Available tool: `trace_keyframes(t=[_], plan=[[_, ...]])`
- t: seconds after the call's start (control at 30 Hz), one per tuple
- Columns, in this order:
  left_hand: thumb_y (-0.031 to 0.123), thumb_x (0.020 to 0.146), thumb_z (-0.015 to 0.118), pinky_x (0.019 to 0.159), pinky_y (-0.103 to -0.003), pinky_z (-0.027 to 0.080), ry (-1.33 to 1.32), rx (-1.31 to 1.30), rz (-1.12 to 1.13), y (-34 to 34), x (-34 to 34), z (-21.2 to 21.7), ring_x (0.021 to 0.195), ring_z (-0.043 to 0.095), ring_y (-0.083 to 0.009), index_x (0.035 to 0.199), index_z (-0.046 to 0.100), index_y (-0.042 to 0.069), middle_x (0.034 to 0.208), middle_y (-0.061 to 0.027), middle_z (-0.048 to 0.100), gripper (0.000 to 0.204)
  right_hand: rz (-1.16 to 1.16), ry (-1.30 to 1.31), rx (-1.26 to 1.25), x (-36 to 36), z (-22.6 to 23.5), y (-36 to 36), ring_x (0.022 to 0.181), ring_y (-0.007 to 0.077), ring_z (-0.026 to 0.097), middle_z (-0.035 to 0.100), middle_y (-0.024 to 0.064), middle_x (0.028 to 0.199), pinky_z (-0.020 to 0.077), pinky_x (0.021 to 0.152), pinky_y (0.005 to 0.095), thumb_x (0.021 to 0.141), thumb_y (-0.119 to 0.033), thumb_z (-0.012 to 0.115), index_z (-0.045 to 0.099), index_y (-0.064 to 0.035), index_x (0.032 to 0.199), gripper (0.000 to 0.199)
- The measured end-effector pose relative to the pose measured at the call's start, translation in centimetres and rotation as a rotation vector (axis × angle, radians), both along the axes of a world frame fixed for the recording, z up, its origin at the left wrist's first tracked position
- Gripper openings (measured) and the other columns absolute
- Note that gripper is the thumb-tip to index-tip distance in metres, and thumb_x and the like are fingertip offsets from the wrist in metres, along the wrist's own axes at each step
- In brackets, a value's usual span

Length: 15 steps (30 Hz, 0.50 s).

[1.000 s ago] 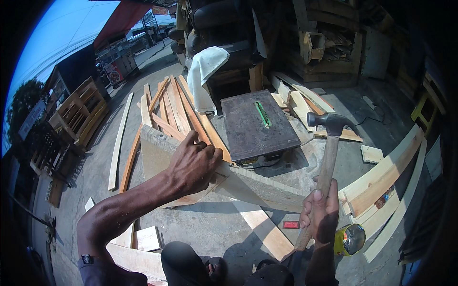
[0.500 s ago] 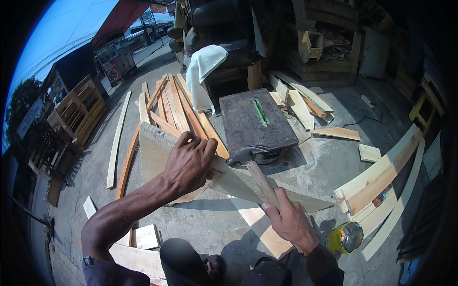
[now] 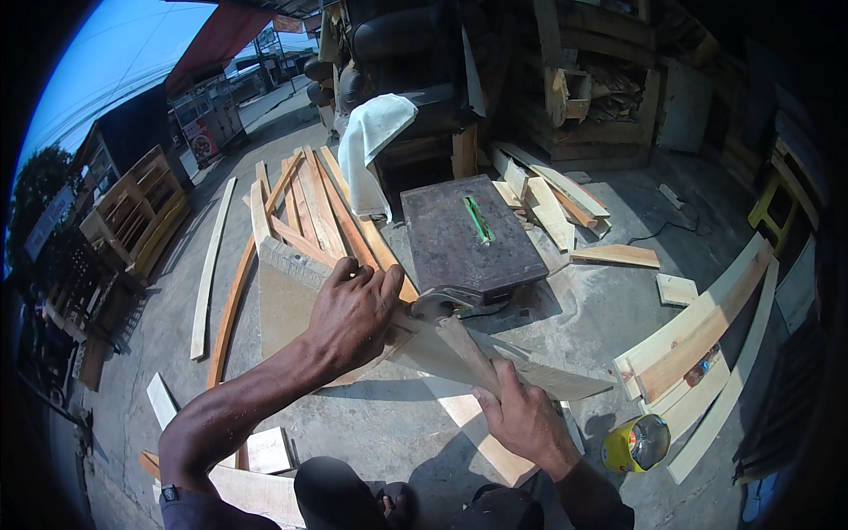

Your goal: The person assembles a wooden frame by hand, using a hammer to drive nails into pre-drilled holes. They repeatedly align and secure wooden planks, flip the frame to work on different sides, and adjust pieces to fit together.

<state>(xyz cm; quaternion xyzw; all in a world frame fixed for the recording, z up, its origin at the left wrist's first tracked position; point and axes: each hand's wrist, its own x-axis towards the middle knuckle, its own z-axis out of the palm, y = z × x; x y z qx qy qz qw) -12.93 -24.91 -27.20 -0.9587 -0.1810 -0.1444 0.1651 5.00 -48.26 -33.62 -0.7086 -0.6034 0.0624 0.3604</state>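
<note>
A claw hammer's wooden handle (image 3: 468, 352) is wrapped in my right hand (image 3: 527, 415). Its dark, blurred head (image 3: 433, 306) is at the board's upper edge, just right of my left hand (image 3: 355, 307). That hand is closed in a pinch on top of the edge, and whatever its fingertips hold is hidden. Pale boards set on edge form an angled wooden piece (image 3: 281, 296) in front of me, reaching from beneath my left forearm to the right past the hammer. Behind the hammer stands a dark saw table (image 3: 450, 238) with a green-edged slot.
Long planks (image 3: 309, 208) lie at the far left. More boards (image 3: 707, 327) rest at the right beside a yellow tin (image 3: 636, 442). Offcuts (image 3: 265, 450) lie near my legs. A white cloth (image 3: 367, 146) hangs behind the saw table, and a cable (image 3: 667, 234) crosses the floor.
The hammer head has come slightly down and left, closer to my left hand. My left hand keeps its place on the board edge. The whole view has shifted a little.
</note>
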Motion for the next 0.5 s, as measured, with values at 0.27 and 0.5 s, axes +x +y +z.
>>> trace_keyframes(t=[0.27, 0.5], plan=[[0.013, 0.070, 0.087, 0.098, -0.042, 0.044, 0.043, -0.043, 0.022, 2.2, -0.8, -0.2, 0.088, 0.067, -0.0296, 0.113, 0.052, 0.003, 0.087, -0.0150, 0.067, 0.056, 0.028, 0.133, -0.058, -0.8, -1.2, 2.4, 0.079, 0.0417, 0.075, 0.067, 0.0238, 0.080, 0.0560, 0.071, 0.0467, 0.106, -0.026, 0.058, 0.044, -0.0045, 0.126, 0.032], [0.021, 0.064, 0.097, 0.097, -0.043, 0.043, 0.118, -0.062, 0.073, 1.4, -2.1, -0.7, 0.093, 0.067, -0.0291, 0.120, 0.051, 0.003, 0.093, -0.0136, 0.069, 0.074, -0.140, 0.430, -0.075, -3.1, -0.9, 1.8, 0.084, 0.0522, 0.071, 0.068, 0.0286, 0.082, 0.0540, 0.070, 0.0536, 0.105, -0.027, 0.058, 0.044, -0.0029, 0.122, 0.033]])
